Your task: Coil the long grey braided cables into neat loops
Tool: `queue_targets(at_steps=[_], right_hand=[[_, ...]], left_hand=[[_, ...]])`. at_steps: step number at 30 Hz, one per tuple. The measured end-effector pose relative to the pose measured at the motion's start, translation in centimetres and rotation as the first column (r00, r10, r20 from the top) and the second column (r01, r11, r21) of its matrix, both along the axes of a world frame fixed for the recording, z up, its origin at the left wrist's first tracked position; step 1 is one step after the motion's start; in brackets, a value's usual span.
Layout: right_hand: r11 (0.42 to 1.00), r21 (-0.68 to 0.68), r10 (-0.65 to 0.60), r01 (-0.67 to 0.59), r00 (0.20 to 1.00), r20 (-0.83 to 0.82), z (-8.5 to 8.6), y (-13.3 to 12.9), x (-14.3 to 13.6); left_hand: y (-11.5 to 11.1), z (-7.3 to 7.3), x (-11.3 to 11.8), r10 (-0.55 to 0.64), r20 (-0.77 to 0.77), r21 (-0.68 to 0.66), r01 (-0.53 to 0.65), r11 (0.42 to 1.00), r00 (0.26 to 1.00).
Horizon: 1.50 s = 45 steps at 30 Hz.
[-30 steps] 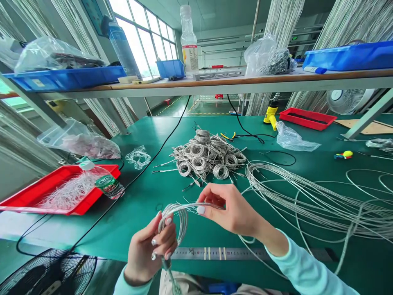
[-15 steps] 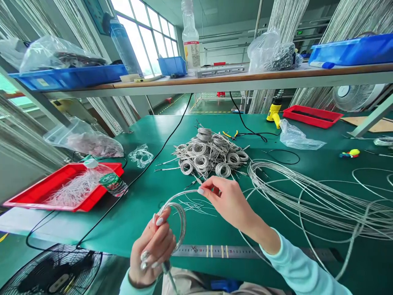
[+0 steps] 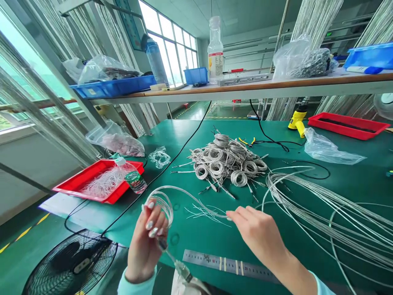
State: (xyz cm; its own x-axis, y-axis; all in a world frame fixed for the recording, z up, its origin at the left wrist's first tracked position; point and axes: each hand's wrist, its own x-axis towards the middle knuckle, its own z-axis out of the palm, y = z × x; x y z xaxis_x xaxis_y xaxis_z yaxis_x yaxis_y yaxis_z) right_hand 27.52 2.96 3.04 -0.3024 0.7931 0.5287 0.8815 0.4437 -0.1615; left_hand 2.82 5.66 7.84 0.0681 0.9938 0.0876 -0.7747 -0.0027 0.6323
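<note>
Loops of a thin grey cable (image 3: 167, 200) are pinched in my left hand (image 3: 149, 233), raised above the table's front edge. From under that hand hangs the cable's end with a connector (image 3: 183, 271) in a clear cover. My right hand (image 3: 258, 229) grips the same cable further along, fingers closed, so a slack arc stretches between both hands. Beyond them lies a pile of coiled cables (image 3: 224, 159). Thin white strips (image 3: 205, 213) are scattered under the arc. A steel ruler (image 3: 227, 265) with tape marks lies along the near edge.
Long loose cables (image 3: 325, 209) spread across the right side. At left are a red tray (image 3: 101, 196) of white strips, a tipped plastic bottle (image 3: 135, 180) and a floor fan (image 3: 73, 262). Yellow-handled cutters (image 3: 245, 142) and a yellow heat gun (image 3: 297, 121) lie farther back.
My right hand has moved right and down, drawing out a longer stretch of cable. The connector now hangs in clearer view below my left hand. My view has swung to the left.
</note>
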Motion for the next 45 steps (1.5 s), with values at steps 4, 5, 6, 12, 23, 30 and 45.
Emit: queue_targets(at_steps=[4, 5, 6, 12, 23, 30, 45], right_hand=[[0.97, -0.151, 0.236, -0.192, 0.891, 0.387, 1.7, -0.6, -2.8], [0.95, -0.193, 0.304, -0.244, 0.862, 0.406, 2.3, -0.8, -3.5], [0.928, -0.229, 0.366, -0.295, 0.839, 0.403, 2.9, -0.9, -4.0], [0.834, -0.156, 0.55, -0.528, 0.819, 0.166, 6.0, 0.0, -4.2], [0.958, -0.147, 0.199, -0.245, 0.942, -0.271, 6.3, 5.3, -2.4], [0.913, -0.236, 0.185, -0.333, 0.852, -0.489, 3.7, 6.0, -2.6], [0.8, -0.444, -0.088, -0.404, 0.653, -0.752, 2.1, 3.7, -4.0]], left_hand=[[-0.1, -1.2, 1.4, 0.084, -0.454, -0.032, -0.11, 0.993, 0.887], [-0.2, -1.5, 1.8, 0.069, -0.53, -0.029, -0.099, 0.995, 0.845], [-0.3, -1.7, 2.1, 0.04, -0.588, -0.027, -0.069, 0.997, 0.808], [-0.3, -1.8, 2.7, -0.034, -0.719, -0.031, 0.016, 0.999, 0.695], [0.3, -2.3, 3.3, -0.489, -0.311, -0.096, 0.485, 0.869, 0.815], [0.6, -1.4, 4.1, -0.631, 0.093, -0.019, 0.635, 0.772, 0.77], [-0.7, -2.1, 4.1, -0.567, 0.188, 0.074, 0.564, 0.822, 0.802]])
